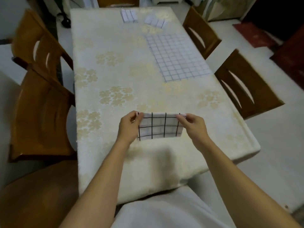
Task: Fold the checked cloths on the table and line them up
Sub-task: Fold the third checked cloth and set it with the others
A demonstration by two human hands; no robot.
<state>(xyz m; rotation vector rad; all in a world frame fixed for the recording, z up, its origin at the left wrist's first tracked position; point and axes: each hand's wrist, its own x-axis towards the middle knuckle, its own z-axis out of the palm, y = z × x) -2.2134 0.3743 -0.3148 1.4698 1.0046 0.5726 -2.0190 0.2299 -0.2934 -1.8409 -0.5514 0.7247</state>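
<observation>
Checked cloths: four – one held, one spread, two folded
Chairs: four
Hands: two
Table: one

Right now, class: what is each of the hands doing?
Left hand: closed, pinching the left top corner of the folded checked cloth.
Right hand: closed, pinching its right top corner.

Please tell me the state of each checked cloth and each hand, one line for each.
Held cloth: folded small, lifted by its top corners.
Large cloth: spread flat, unfolded.
Far left cloth: folded, lying flat.
Far right cloth: folded, lying askew.
Left hand: pinching a corner.
Right hand: pinching the other corner.
</observation>
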